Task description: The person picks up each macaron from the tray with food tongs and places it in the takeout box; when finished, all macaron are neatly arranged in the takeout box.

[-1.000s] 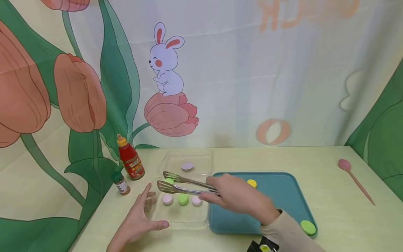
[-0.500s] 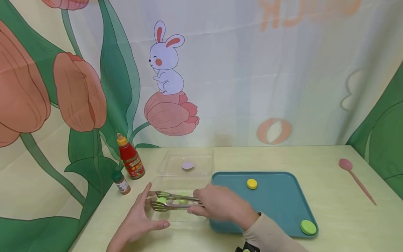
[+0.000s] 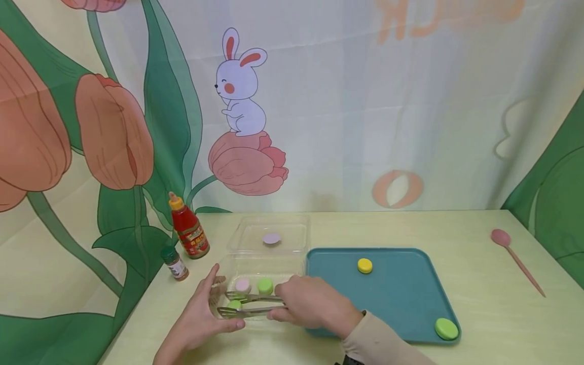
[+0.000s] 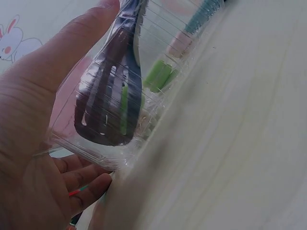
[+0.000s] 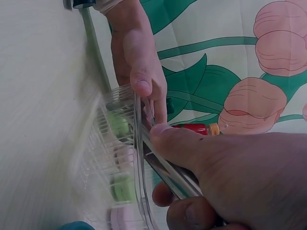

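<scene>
My right hand (image 3: 315,306) grips metal tongs (image 3: 262,298) with slotted heads. Between the heads, at the front left inside a clear plastic box (image 3: 274,263), is a green macaron (image 3: 234,304). Behind it in the box sit a pink macaron (image 3: 243,285) and another green macaron (image 3: 265,286); my right hand covers part of the row. My left hand (image 3: 201,314) holds the box at its left front corner, thumb along the front and fingers on the left side. Through the box wall, the left wrist view shows a dark slotted tong head (image 4: 108,96).
The box's lid (image 3: 292,230) lies open behind, bearing a lilac oval sticker (image 3: 271,238). A blue tray (image 3: 392,299) on the right carries a yellow macaron (image 3: 365,265) and a green one. A red sauce bottle (image 3: 190,230), spice jar (image 3: 175,263) and pink spoon (image 3: 502,238) stand or lie around.
My right hand has brought the tongs and green macaron forward and down, from above the back of the box to its front left. My left hand has stayed at the corner.
</scene>
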A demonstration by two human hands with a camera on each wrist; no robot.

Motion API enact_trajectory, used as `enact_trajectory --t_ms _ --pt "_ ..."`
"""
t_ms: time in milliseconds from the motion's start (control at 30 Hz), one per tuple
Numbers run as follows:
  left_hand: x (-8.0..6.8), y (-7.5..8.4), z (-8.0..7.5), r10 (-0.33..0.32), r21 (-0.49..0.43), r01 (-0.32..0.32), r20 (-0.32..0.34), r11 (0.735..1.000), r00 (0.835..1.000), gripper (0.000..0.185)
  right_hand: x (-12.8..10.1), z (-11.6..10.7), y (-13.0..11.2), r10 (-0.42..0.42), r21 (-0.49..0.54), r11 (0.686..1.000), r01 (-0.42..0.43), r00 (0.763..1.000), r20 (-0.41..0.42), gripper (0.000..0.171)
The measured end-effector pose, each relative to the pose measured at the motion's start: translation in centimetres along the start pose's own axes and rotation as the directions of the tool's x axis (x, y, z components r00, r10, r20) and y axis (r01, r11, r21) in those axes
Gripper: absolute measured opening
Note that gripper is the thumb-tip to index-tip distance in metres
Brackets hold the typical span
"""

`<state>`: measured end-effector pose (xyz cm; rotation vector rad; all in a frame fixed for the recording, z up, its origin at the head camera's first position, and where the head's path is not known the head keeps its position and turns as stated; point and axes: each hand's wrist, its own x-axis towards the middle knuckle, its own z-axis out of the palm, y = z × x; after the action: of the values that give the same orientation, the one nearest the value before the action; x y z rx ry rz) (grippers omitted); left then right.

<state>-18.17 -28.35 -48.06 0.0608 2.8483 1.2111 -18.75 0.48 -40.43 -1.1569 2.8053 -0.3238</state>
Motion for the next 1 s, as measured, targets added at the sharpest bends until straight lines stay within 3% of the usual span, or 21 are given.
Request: enact_trajectory --t_ms 733,1000 --pt "0.0 0.1 -0.1 -0.013 0.007 0.013 0.007 1.0 1.0 0.143 -0.2 -0.4 -0.6 0.045 -0.005 0.999 -0.045 0.999 0.026 0.04" --pt "0.0 -0.2 0.0 0.014 0.003 -0.014 -0.001 1.0 1.0 0.141 -1.0 -1.0 -0.3 0.055 0.057 0.997 -0.054 0.999 -0.004 0.04"
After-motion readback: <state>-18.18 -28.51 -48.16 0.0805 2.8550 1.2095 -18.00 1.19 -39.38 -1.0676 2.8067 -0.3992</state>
